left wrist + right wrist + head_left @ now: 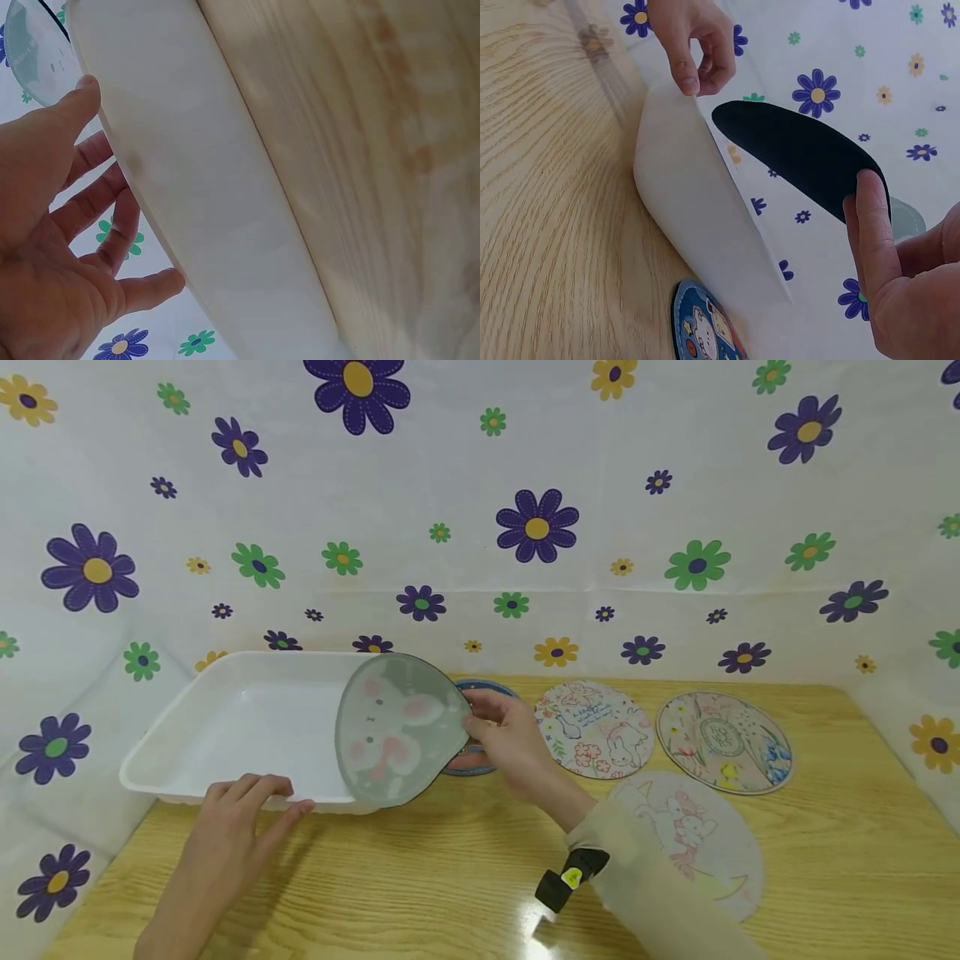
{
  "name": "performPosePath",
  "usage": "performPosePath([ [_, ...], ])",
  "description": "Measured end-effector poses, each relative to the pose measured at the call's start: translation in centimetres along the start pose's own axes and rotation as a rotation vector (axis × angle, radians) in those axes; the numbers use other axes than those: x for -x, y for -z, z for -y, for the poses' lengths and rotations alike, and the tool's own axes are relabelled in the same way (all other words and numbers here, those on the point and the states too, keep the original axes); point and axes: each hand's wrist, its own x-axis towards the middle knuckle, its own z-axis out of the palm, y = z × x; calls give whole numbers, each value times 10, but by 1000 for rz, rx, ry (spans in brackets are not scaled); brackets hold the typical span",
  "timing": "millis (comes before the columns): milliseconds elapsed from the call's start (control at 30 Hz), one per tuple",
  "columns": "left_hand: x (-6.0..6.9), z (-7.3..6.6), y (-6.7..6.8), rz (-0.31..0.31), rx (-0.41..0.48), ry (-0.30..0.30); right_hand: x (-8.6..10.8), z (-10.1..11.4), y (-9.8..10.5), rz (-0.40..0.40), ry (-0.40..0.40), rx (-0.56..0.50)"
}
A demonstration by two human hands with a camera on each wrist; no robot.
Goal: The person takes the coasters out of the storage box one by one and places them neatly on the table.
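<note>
A grey-green round mat (401, 731) printed with a white rabbit is in my right hand (513, 747), pinched at its right edge between thumb and fingers. It is tilted over the right end of a white plastic tray (262, 727). The right wrist view shows the mat's black underside (795, 154), with fingers of the right hand (911, 277) against it. My left hand (232, 835) holds the tray's front rim. In the left wrist view, the left thumb (82, 101) touches that rim while other fingers lie on its inner side.
On the wooden table (450, 877) lie a blue round mat (472, 768), partly hidden, a rabbit-and-flower mat (596, 731), a pink floral mat (723, 743) and a pale mat with a moon (697, 843), partly under the right sleeve. A flower-print cloth (450, 468) hangs behind.
</note>
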Motion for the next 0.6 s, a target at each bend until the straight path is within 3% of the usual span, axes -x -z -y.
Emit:
performPosePath([
  [433, -3, 0, -1, 47, 16, 64, 11, 4, 19, 13, -23, 35],
  [600, -5, -1, -2, 38, 15, 56, 17, 3, 29, 35, -36, 59],
])
